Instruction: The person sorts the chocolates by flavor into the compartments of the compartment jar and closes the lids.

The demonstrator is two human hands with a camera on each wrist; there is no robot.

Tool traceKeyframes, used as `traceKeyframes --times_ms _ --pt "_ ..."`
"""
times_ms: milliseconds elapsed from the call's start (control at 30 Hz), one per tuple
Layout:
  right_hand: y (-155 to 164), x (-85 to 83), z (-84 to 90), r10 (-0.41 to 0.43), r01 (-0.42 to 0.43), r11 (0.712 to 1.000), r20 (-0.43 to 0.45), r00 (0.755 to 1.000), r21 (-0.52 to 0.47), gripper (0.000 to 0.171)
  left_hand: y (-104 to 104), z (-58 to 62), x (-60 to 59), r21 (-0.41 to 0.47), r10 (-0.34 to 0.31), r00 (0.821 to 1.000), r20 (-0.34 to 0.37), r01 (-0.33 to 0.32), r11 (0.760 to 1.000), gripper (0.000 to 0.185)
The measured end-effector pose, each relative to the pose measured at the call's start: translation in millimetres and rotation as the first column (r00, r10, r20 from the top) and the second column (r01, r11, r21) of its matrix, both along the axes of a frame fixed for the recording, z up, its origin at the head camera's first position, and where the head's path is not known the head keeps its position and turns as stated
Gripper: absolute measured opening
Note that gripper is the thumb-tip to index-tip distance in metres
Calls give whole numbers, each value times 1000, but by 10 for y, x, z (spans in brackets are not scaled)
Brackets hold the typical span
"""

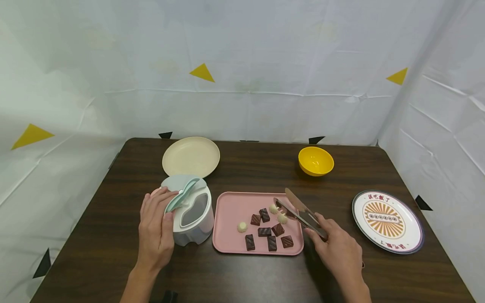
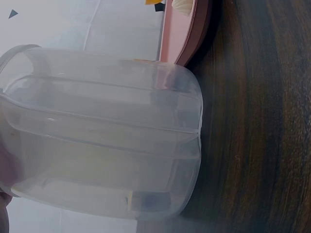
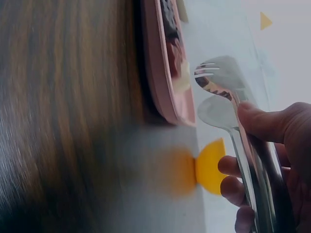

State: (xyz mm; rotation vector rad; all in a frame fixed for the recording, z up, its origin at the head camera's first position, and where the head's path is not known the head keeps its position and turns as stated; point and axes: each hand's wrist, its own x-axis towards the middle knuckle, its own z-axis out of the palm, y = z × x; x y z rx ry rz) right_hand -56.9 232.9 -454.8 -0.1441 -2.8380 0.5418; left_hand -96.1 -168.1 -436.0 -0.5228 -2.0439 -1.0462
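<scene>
Left of centre, the left hand [image 1: 155, 233] gripped the raised teal flap [image 1: 182, 197] of a white container [image 1: 195, 230]; the exposed opening was on the container's right half, the side toward the tray. At lower centre, the pink tray [image 1: 231, 206] lay just beside it on the surface [image 1: 265, 277], carrying seven dark chocolates [image 1: 264, 232] and three white pieces [image 1: 242, 227]. Right of centre, the right hand [image 1: 339, 246] grasped metal tongs [image 3: 267, 174], arms spread, nothing between the tips. Key relation: the tongs' long axis ran up and left from the hand over the tray's upper right; all pieces lay left of the right hand, those at the tray's right nearest it.
</scene>
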Motion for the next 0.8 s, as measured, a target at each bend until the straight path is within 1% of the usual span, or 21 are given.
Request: traceKeyframes --times_ms 267,467,800 --pt "-153 -68 -15 17 -17 1000 21 1000 18 47 3 -1 -6 2 2 1000 -7 -2 1000 35" --pt "-220 -105 -22 27 -26 999 -16 1000 41 45 5 1 -6 3 0 1000 -10 0 1000 35" --pt "-264 -153 -19 31 -29 999 -40 999 46 44 0 -6 -4 5 0 1000 -10 0 1000 35"
